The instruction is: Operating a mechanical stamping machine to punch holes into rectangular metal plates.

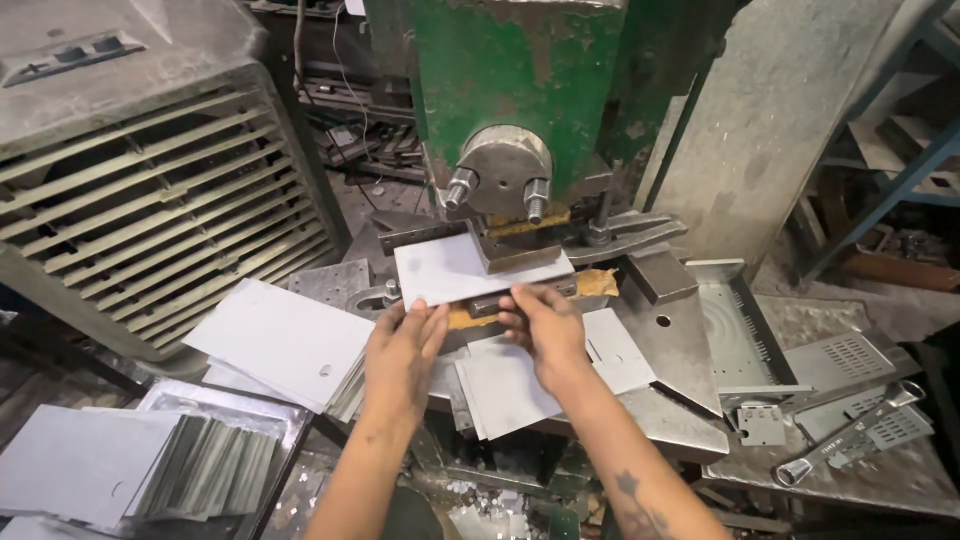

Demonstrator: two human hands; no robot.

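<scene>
A flat grey metal sheet (450, 268) lies on the die of a green press (520, 90), under its round ram head (500, 180). My left hand (405, 350) grips the sheet's near left edge with fingers curled under it. My right hand (545, 325) holds the near right edge, fingertips on the sheet beside the die block. Both forearms reach up from the bottom of the view.
A stack of punched sheets (285, 345) lies left of the press, more sheets (505, 385) under my right wrist, and another stack (120, 465) at bottom left. A louvred cooler (150, 200) stands at left. Perforated parts (740, 330) and a spanner (850, 435) lie right.
</scene>
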